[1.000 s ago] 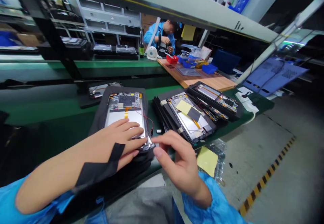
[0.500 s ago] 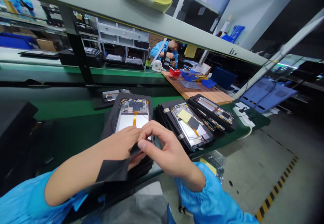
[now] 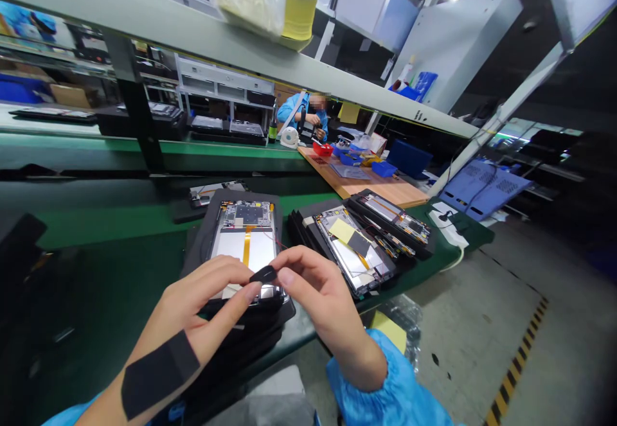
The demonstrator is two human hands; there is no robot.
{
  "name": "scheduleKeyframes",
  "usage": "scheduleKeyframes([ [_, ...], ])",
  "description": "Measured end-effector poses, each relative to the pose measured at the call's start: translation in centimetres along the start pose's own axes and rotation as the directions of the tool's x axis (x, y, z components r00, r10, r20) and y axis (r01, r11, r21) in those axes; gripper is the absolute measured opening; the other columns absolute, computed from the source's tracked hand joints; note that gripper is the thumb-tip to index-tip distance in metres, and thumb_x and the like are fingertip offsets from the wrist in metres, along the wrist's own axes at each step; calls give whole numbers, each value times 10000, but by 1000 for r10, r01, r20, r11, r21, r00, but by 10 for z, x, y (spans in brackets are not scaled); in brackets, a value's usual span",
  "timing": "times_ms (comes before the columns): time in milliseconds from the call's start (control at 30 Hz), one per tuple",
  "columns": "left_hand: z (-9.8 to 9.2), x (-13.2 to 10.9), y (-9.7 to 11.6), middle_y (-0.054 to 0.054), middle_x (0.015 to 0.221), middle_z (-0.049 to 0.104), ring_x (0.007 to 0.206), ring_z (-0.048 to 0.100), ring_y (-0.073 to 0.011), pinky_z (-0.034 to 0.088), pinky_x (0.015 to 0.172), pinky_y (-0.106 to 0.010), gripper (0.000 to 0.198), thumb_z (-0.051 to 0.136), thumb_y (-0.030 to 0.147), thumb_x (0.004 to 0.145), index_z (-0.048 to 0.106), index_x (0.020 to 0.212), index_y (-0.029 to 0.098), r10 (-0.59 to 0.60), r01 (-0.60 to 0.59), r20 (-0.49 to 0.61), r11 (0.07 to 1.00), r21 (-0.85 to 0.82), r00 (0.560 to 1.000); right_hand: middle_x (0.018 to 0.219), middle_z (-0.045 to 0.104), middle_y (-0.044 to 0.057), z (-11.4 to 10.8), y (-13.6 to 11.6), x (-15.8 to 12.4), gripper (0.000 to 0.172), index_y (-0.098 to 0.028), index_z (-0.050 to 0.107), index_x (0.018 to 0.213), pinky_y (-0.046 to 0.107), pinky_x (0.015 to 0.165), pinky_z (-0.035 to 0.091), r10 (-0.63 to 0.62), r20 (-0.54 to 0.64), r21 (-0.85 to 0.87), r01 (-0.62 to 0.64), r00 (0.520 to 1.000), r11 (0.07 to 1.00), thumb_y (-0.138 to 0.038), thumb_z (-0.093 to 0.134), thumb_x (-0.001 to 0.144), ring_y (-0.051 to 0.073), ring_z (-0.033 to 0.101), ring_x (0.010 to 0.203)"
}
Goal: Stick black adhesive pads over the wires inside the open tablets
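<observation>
- My right grip (image 3: 318,294) has just closed: thumb and forefinger are pressed together, pinching a short piece of black tape (image 3: 263,274), where a moment ago that hand hung open beside the tablet.
- The tape now sits over the tablet's lower edge, just beside my left grip (image 3: 207,291), whose fingers lie spread, pinching nothing I can see.
- The opened tablet (image 3: 243,236) lies in a black case (image 3: 197,256) near the front edge of the counter (image 3: 308,202), its board and orange ribbon showing.
- A black strip (image 3: 159,374) lies across my left forearm (image 3: 193,342).
- Two more opened tablets (image 3: 354,249) sit stacked to the right, toward the counter's right end.
</observation>
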State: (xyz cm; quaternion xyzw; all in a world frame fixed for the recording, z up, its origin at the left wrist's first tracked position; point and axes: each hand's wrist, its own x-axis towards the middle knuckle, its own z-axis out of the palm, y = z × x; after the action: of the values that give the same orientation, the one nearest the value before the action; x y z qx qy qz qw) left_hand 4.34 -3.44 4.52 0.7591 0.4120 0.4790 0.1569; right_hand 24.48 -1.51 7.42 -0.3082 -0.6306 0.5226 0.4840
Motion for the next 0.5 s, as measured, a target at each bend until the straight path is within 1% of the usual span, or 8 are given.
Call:
scheduleKeyframes([
  [100, 2, 1, 3, -17, 928, 739, 880, 718, -172, 585, 752, -226, 234, 566, 411, 1045, 685, 935, 242, -69, 71, 43, 996, -50, 997, 953, 737, 32, -1, 9, -1, 261, -221, 709, 1105, 269, 814, 581, -41, -83, 38, 44, 996, 998, -418, 743, 938, 163, 695, 871],
  [167, 1, 2, 4, -14, 912, 733, 883, 716, -171, 578, 760, -229, 257, 556, 421, 1048, 691, 927, 239, -80, 86, 84, 993, -76, 993, 994, 737, 37, -3, 11, 2, 331, -228, 698, 1178, 271, 828, 578, -39, -81, 60, 44, 996, 997, -439, 751, 928, 162, 694, 898],
  [233, 0, 3, 4, -9, 902, 729, 862, 710, -166, 573, 767, -232, 281, 551, 439, 1046, 687, 908, 236, -85, 94, 103, 992, -89, 991, 963, 729, 35, -6, 10, 5, 317, -210, 736, 1086, 278, 820, 571, 21, 13, 55, -22, 1000, 998, -470, 770, 909, 164, 681, 884],
  [300, -1, 4, 5, -5, 897, 730, 845, 706, -164, 568, 761, -233, 302, 543, 460, 1045, 685, 900, 237, -91, 101, 121, 992, -80, 989, 875, 708, 25, -7, 7, 7, 327, -191, 748, 895, 284, 783, 562, 67, 104, 34, -71, 992, 997, -511, 806, 868, 165, 660, 832],
  [333, -1, 5, 5, -5, 895, 731, 840, 704, -165, 567, 757, -234, 309, 541, 468, 1043, 685, 898, 237, -91, 101, 132, 993, -67, 987, 840, 696, 19, -8, 6, 8, 346, -188, 734, 822, 284, 765, 556, 66, 119, 24, -69, 991, 997, -521, 821, 850, 163, 648, 807],
  [367, 0, 5, 5, -7, 892, 733, 834, 701, -166, 565, 753, -237, 313, 538, 472, 1042, 685, 898, 237, -89, 97, 144, 994, -49, 986, 820, 687, 15, -8, 4, 8, 353, -187, 722, 783, 281, 749, 549, 52, 118, 13, -54, 992, 998, -518, 834, 838, 159, 638, 789],
  [433, 0, 6, 5, -11, 875, 731, 815, 692, -166, 559, 745, -240, 315, 526, 462, 1040, 673, 882, 233, -84, 87, 173, 996, -6, 981, 807, 680, 10, -10, 4, 10, 317, -189, 715, 778, 269, 720, 534, 15, 72, -15, -14, 997, 1000, -476, 831, 847, 152, 627, 771],
  [500, -2, 7, 0, -5, 816, 712, 743, 663, -156, 537, 671, -228, 324, 507, 441, 1039, 643, 835, 229, -90, 86, 218, 996, 25, 972, 819, 685, 9, -15, 4, 12, 250, -197, 716, 810, 260, 705, 532, -27, -47, -33, 26, 999, 999, -425, 804, 867, 146, 625, 759],
])
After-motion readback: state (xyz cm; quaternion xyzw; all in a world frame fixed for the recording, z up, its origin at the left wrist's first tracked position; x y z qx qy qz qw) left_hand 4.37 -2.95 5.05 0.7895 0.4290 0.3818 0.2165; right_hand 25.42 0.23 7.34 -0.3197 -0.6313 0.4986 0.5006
